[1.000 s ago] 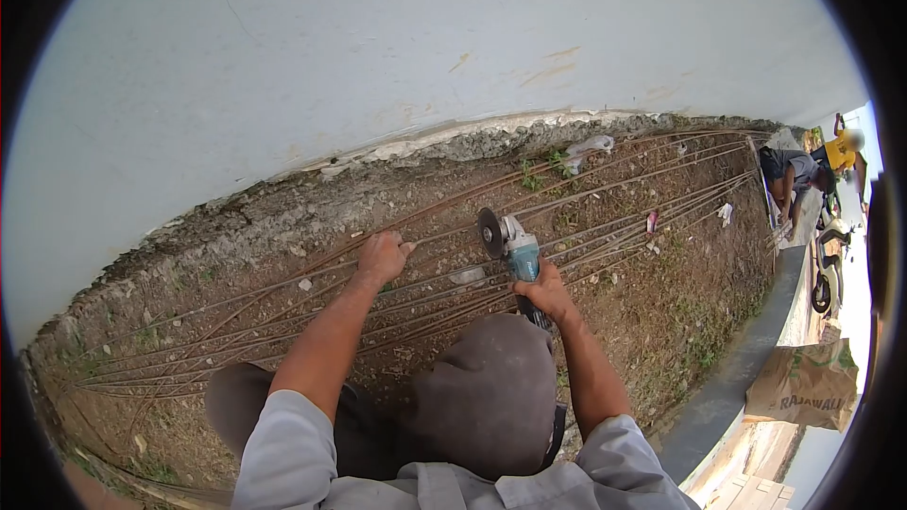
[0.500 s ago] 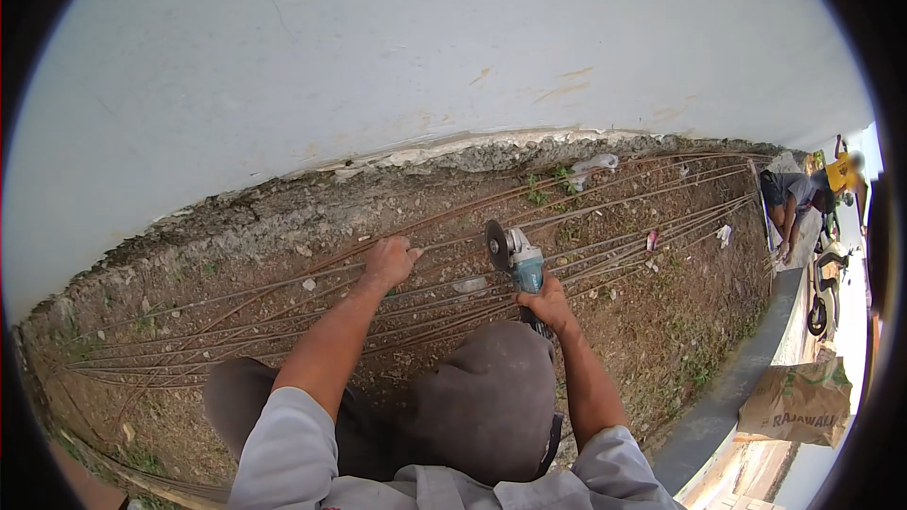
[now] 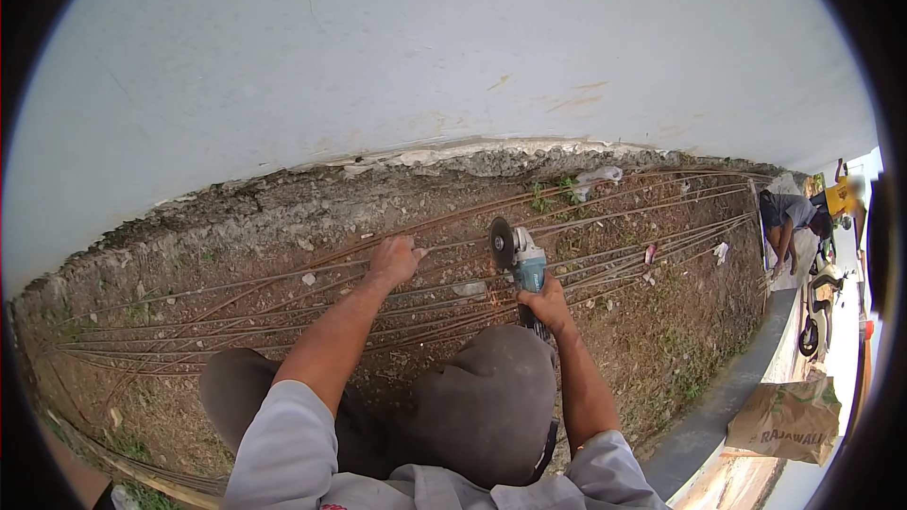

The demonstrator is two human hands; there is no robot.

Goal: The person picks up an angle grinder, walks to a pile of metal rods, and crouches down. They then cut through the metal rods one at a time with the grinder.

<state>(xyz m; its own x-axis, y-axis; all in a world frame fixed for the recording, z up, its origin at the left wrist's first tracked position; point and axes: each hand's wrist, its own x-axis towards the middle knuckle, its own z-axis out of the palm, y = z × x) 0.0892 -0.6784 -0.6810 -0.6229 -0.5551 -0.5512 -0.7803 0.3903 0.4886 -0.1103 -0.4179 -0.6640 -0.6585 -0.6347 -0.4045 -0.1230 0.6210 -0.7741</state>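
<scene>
Crosswise, the angle grinder (image 3: 530, 271) reaches far from the right hand (image 3: 544, 304) gripping it, its disc (image 3: 503, 243) at the left-right metal rod (image 3: 458, 246) (faint sparks nearby), just right of the left hand (image 3: 394, 261), closed on that rod.

Bare earthen ground (image 3: 661, 340) under long thin metal rods (image 3: 605, 259) and pebbles.

Outdoor work area on a strip of bare soil (image 3: 680, 321) beside a pale, cracked wall (image 3: 425, 47) with a crumbling base. Long metal rods (image 3: 605, 255) lie across the ground; a printed sack (image 3: 784, 420) and a two-wheeled vehicle (image 3: 814, 316) stand beyond a low ledge (image 3: 723, 387).
</scene>
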